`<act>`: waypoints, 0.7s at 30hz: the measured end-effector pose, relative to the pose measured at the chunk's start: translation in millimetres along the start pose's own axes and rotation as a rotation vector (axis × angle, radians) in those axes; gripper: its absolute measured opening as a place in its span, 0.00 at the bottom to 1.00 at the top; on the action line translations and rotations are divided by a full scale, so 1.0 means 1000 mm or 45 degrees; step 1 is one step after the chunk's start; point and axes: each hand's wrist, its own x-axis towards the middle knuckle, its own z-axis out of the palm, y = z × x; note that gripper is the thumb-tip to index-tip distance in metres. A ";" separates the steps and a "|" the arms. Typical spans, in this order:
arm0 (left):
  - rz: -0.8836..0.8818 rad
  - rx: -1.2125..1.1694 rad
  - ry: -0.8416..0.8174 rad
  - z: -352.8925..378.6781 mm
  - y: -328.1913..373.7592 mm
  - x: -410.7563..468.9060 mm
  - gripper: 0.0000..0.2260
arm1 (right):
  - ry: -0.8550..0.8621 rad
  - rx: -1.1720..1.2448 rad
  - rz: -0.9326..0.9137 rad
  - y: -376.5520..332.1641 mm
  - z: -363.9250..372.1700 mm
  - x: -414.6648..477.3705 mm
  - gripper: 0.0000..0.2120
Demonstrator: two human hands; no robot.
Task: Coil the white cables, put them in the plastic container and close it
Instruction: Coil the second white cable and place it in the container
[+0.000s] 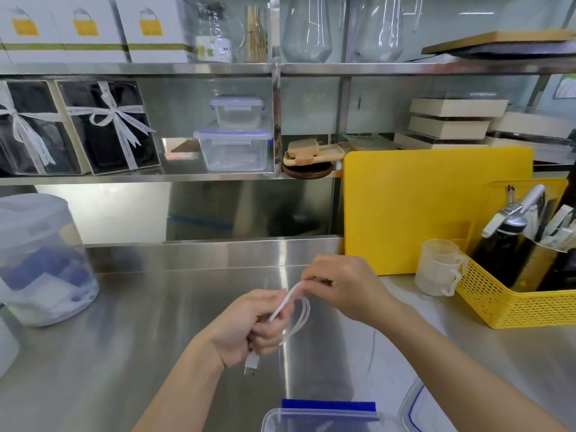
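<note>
Above the steel counter, my left hand (249, 325) grips a white cable (300, 316) folded into a small loop, and its USB plug (251, 366) hangs below my fist. My right hand (339, 285) pinches the top of the loop, just up and right of the left hand. At the bottom edge lies the clear plastic container (274, 416) with a blue clip flap (328, 406). Its clear lid (413, 403) with a blue seal lies to the right, partly cut off by the frame.
A large lidded plastic tub (40, 260) stands at the left. On the right are a yellow cutting board (430, 210), stacked measuring cups (438, 266) and a yellow basket (517, 294) of bottles. Shelves behind hold empty containers (233, 148) and boxes.
</note>
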 end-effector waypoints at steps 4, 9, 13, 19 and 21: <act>0.216 -0.647 -0.524 -0.018 0.001 0.001 0.14 | 0.035 0.549 0.430 0.009 0.000 0.000 0.09; 0.606 -0.930 -0.497 -0.034 0.015 -0.003 0.20 | -0.311 0.211 0.626 0.021 0.024 -0.023 0.17; 0.558 -0.901 0.181 -0.031 0.026 -0.002 0.18 | -0.894 -0.469 0.391 0.012 0.031 -0.034 0.21; 0.188 0.039 0.505 -0.003 0.010 0.014 0.15 | -0.958 -0.300 -0.001 -0.042 0.003 -0.015 0.10; 0.065 0.348 0.405 0.002 0.004 0.013 0.16 | -0.736 -0.219 -0.022 -0.042 -0.004 -0.008 0.09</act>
